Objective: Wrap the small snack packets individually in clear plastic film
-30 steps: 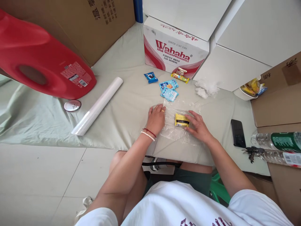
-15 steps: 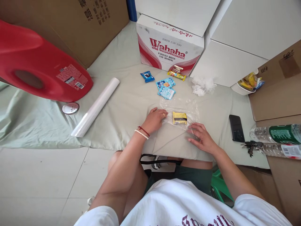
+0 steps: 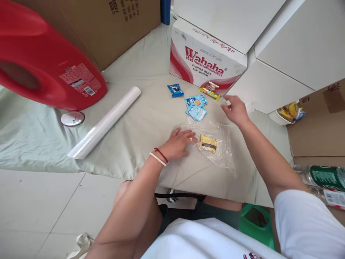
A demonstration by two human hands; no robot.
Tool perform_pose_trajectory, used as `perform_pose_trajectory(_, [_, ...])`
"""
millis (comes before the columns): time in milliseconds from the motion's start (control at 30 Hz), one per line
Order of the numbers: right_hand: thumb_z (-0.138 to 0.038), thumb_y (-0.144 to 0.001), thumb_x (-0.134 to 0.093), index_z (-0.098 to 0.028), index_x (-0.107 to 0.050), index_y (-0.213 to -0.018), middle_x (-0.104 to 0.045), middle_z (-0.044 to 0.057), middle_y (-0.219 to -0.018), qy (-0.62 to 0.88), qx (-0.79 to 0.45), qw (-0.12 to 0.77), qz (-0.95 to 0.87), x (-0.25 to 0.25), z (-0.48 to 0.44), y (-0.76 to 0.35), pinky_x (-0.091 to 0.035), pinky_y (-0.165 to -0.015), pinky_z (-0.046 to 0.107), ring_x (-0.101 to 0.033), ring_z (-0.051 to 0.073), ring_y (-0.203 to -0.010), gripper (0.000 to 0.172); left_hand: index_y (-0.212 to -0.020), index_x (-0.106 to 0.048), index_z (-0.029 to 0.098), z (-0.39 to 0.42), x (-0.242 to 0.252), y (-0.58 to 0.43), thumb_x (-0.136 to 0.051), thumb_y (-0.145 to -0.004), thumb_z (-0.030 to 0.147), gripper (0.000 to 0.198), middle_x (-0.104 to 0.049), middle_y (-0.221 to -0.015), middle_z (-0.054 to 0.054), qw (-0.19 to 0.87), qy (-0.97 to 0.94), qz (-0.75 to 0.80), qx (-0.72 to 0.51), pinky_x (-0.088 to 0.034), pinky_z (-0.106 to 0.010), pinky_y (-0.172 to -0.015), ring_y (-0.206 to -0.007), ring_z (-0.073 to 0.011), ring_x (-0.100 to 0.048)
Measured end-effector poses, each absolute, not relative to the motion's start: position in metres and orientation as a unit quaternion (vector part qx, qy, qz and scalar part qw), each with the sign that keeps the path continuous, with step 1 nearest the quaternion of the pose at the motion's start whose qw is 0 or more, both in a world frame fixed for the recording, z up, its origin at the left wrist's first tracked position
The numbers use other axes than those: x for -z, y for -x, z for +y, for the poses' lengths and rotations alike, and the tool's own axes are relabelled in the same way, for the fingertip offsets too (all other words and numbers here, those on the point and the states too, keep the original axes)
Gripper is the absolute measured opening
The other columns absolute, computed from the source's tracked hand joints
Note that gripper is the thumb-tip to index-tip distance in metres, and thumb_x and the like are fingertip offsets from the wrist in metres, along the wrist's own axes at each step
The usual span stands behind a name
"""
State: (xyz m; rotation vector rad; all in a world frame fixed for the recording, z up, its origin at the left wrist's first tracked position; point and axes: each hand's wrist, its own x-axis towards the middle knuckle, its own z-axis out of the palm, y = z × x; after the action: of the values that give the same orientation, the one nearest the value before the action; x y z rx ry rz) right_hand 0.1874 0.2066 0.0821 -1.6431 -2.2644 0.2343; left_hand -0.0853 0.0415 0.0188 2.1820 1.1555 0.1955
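Note:
My left hand lies palm down with fingers spread, its fingertips at the left edge of a sheet of clear plastic film. On that film sits a small yellow snack packet with a dark band. My right hand hovers farther out, thumb and fingers apart, close to the end of a yellow snack bar. Something whitish shows between its fingers; whether it is touched I cannot tell. Light-blue sachets and a dark-blue packet lie left of it.
A roll of film lies left, by a round badge and a big red jug. At the back stands a Wahaha carton. A white tub of snacks and plastic bottles are right.
My right hand has left the film's right edge and moved forward toward the snack bar. My left hand stays by the film. The view has shifted slightly.

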Motion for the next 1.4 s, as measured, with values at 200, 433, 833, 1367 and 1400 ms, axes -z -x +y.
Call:
perform_pose_trajectory(200, [-0.044, -0.105, -0.063, -0.013, -0.057, -0.132, -0.058, 0.012, -0.134, 0.587, -0.089, 0.165, -0.788, -0.055, 0.300, -0.124, -0.040, -0.108, 0.046, -0.048, 0.018, -0.108, 0.041, -0.135, -0.071, 0.043, 0.046, -0.029, 0.092, -0.059, -0.079, 0.002, 0.070, -0.016, -0.180, 0.005, 0.379, -0.836, 0.395, -0.035, -0.004, -0.072, -0.129, -0.167, -0.0346, -0.006])
perform_pose_trajectory(433, [-0.042, -0.099, -0.068, -0.021, -0.062, -0.104, -0.064, 0.009, -0.113, 0.559, -0.109, 0.307, -0.763, -0.054, 0.286, -0.137, -0.044, -0.100, 0.042, -0.048, 0.018, -0.100, 0.023, -0.103, -0.083, 0.037, 0.048, -0.038, 0.094, -0.047, -0.066, -0.006, 0.068, -0.024, -0.176, 0.017, 0.389, -0.832, 0.392, -0.053, -0.006, -0.072, -0.129, -0.168, -0.0316, -0.002])
perform_pose_trajectory(833, [-0.060, -0.093, -0.070, -0.027, -0.063, -0.111, -0.076, 0.002, -0.089, 0.463, -0.489, 0.092, -0.733, -0.072, 0.076, -0.216, -0.061, -0.071, 0.037, -0.074, 0.022, -0.077, 0.038, -0.069, -0.069, 0.021, 0.048, -0.033, 0.095, -0.048, -0.070, 0.001, 0.029, -0.080, -0.124, 0.003, 0.435, -0.802, 0.398, -0.095, -0.016, -0.060, -0.131, -0.149, -0.0219, -0.052])
perform_pose_trajectory(1367, [-0.040, -0.097, -0.064, -0.027, -0.063, -0.110, -0.077, 0.007, -0.114, 0.512, -0.327, 0.116, -0.785, -0.104, 0.035, -0.256, -0.056, -0.080, 0.036, -0.070, 0.022, -0.090, 0.019, -0.135, -0.058, 0.020, 0.035, -0.022, 0.059, -0.085, -0.077, 0.038, 0.066, -0.062, -0.137, -0.016, 0.253, -0.821, 0.502, -0.101, -0.019, -0.069, -0.126, -0.138, -0.0357, -0.052])
perform_pose_trajectory(1400, [-0.039, -0.096, -0.064, -0.027, -0.060, -0.107, -0.077, 0.007, -0.117, 0.525, -0.302, 0.156, -0.780, -0.102, 0.040, -0.252, -0.056, -0.079, 0.036, -0.070, 0.022, -0.090, 0.017, -0.139, -0.056, 0.020, 0.035, -0.022, 0.059, -0.086, -0.076, 0.038, 0.073, -0.061, -0.139, -0.016, 0.253, -0.821, 0.503, -0.096, -0.019, -0.069, -0.126, -0.139, -0.0364, -0.050])
